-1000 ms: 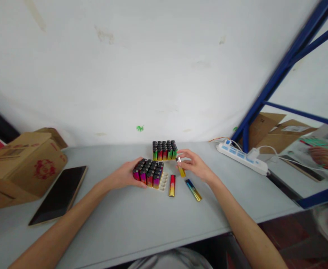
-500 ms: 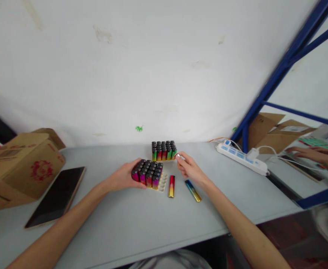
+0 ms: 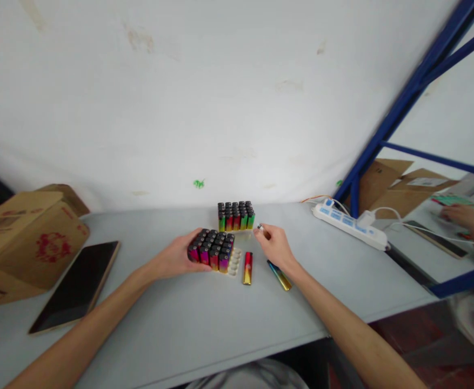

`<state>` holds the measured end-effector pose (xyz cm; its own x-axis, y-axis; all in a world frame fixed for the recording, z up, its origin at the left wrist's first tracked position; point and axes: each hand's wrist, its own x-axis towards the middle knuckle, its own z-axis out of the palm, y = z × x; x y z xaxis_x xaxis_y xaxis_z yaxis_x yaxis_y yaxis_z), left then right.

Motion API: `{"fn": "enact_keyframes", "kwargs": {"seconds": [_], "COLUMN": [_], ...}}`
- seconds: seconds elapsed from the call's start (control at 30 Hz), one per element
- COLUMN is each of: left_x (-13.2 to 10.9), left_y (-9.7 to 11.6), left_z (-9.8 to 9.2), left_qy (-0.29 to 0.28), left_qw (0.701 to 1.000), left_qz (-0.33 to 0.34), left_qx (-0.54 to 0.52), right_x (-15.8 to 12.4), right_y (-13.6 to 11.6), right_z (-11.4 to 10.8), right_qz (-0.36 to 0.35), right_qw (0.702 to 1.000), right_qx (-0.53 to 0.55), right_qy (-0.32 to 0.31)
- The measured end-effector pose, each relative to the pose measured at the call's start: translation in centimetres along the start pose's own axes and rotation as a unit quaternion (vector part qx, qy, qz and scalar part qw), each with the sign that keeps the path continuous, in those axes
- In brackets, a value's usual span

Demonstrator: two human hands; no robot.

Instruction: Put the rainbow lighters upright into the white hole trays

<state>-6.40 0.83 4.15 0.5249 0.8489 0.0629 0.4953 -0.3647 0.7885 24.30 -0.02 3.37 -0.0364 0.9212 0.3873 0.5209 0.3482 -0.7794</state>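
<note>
My left hand (image 3: 179, 254) is wrapped round the left side of a block of purple, pink and gold lighters (image 3: 211, 251) with black tops. They stand upright in a pale tray (image 3: 234, 261), whose right end shows bare round sockets. My right hand (image 3: 275, 244) is closed in a pinch on a small thing with a dark and whitish tip, mostly hidden by the fingers. Just beyond it stands a second block of green and red lighters (image 3: 235, 217). On the table between my hands lies a red and gold case (image 3: 247, 268). A blue and gold case (image 3: 279, 276) rests beneath my right wrist.
At left are a cardboard box (image 3: 29, 243) and a dark tablet (image 3: 74, 286). A white power strip (image 3: 350, 224) with cables lies at right, beside a blue metal frame (image 3: 399, 108). Beyond the frame, another person's hand (image 3: 466, 215) works near a cardboard box (image 3: 415, 189).
My right hand has drawn slightly away from the rear block of lighters, its fingers still pinched. My left hand stays on the front block. The other person's hand has shifted.
</note>
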Motion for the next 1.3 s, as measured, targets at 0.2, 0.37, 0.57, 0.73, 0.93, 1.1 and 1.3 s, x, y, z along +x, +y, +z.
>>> {"fn": "enact_keyframes", "kwargs": {"seconds": [0.2,0.37,0.57,0.73,0.93,1.1,1.3], "left_x": [0.0,0.1,0.0,-0.1,-0.1,-0.1,0.0], "left_y": [-0.1,-0.2,0.1,0.4,0.1,0.0,0.0], "left_z": [0.0,0.0,0.0,0.1,0.1,0.2,0.2], "left_qy": [-0.009,-0.008,-0.004,-0.002,-0.002,-0.009,-0.009], "left_qw": [1.000,1.000,1.000,1.000,1.000,1.000,1.000], "left_qz": [0.004,0.001,0.004,0.009,0.009,0.006,0.017], "left_qx": [-0.021,-0.013,-0.001,-0.011,-0.009,-0.009,-0.001], "right_x": [-0.2,-0.1,-0.2,-0.2,-0.4,-0.5,-0.2], "right_y": [-0.1,0.2,-0.4,-1.0,-0.8,-0.2,0.5], "right_z": [0.0,0.3,-0.4,-1.1,-0.7,-0.2,0.4], "right_qz": [-0.009,0.000,-0.020,-0.092,-0.080,-0.075,-0.117], "right_qw": [1.000,1.000,0.996,0.980,0.990,0.988,0.977], "right_qx": [0.014,0.007,0.028,0.033,-0.038,0.004,-0.054], "right_qy": [0.000,-0.011,-0.086,-0.172,-0.110,-0.133,-0.169]}}
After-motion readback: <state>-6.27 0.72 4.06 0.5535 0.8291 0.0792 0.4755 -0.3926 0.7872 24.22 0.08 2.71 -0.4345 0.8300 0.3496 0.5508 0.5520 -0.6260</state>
